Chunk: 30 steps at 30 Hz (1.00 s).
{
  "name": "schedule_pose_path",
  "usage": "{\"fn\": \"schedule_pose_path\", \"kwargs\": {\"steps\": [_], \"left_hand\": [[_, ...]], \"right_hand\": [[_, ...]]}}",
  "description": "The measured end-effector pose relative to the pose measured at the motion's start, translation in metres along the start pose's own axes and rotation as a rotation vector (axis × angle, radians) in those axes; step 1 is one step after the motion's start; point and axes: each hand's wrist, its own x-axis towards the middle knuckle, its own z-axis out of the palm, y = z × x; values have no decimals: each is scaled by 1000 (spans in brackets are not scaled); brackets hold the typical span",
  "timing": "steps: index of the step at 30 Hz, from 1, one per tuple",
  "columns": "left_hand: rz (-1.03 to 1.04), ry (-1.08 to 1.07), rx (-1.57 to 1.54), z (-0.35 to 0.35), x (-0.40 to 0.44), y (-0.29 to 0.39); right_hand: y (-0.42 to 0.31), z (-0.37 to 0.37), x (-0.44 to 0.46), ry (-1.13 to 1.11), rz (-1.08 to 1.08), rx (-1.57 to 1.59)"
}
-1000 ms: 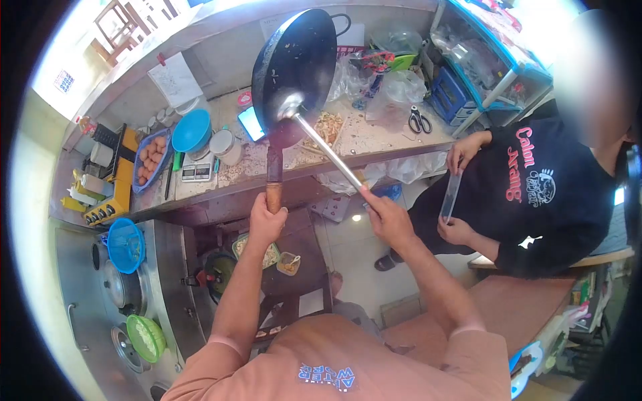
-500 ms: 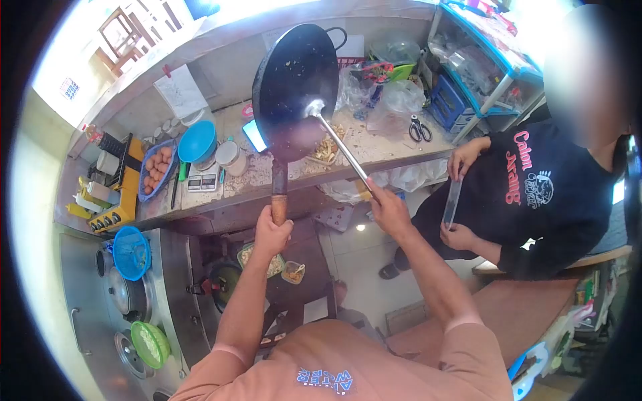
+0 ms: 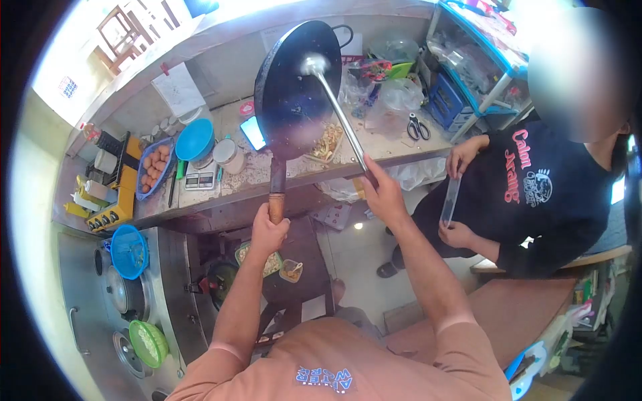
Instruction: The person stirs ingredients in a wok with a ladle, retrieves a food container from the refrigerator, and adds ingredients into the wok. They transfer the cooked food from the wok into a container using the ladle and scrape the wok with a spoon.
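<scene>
A black wok (image 3: 294,100) is raised in front of me, tipped so its inside shows. My left hand (image 3: 269,232) is wrapped around its wooden handle (image 3: 276,207). In my right hand (image 3: 384,194) is a long metal wok spatula (image 3: 341,113), gripped by the handle end. The spatula's head lies over the wok's inner face and is blurred, so I cannot tell whether it touches. Behind the wok, partly hidden, a container of chopped food (image 3: 328,145) sits on the counter (image 3: 241,179).
At left are a basket of eggs (image 3: 154,167), a blue bowl (image 3: 195,140), a scale (image 3: 200,178) and a yellow rack (image 3: 120,200). Scissors (image 3: 418,127) lie right. Another person (image 3: 542,194) stands at right holding a clear strip (image 3: 451,200). A stove (image 3: 160,281) is lower left.
The spatula head has moved up inside the wok, and my right hand has risen slightly. The wok has shifted a little. My left hand keeps its hold.
</scene>
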Motion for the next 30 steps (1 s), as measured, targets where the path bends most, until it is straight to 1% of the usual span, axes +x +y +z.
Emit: {"fn": "schedule_pose_path", "kwargs": {"steps": [1,3,5,6,7,10,13,16,19,22,25,28,30], "left_hand": [[3,-11,22,1,-2,-1],[-12,-5,-30,6,-6,2],[-7,19,-39,6,-1,5],[-9,33,-15,3,1,4],[-19,45,12,-1,0,1],[10,53,66,-7,1,-3],[20,50,99,-1,-4,-5],[-19,20,-25,2,-8,-7],[-62,64,29,-5,-5,-10],[61,114,182,-10,6,-32],[42,91,184,-4,2,-19],[207,82,212,-5,8,-37],[103,119,245,-8,5,-27]], "right_hand": [[1,2,2,-16,0,-55],[4,4,9,-44,-16,-166],[34,-7,-13,-82,3,-212],[51,-14,-27,-107,14,-233],[59,-18,-35,-90,-42,-152],[26,-18,-23,-102,93,-112],[6,0,12,-12,-56,-100],[38,-4,-15,-84,6,-266],[69,-34,-62,-135,-31,-243],[27,-24,-50,-87,16,-145],[2,-9,-23,-106,-65,-168],[41,-23,-51,-182,-58,-488],[49,-34,-61,-181,-55,-438]]}}
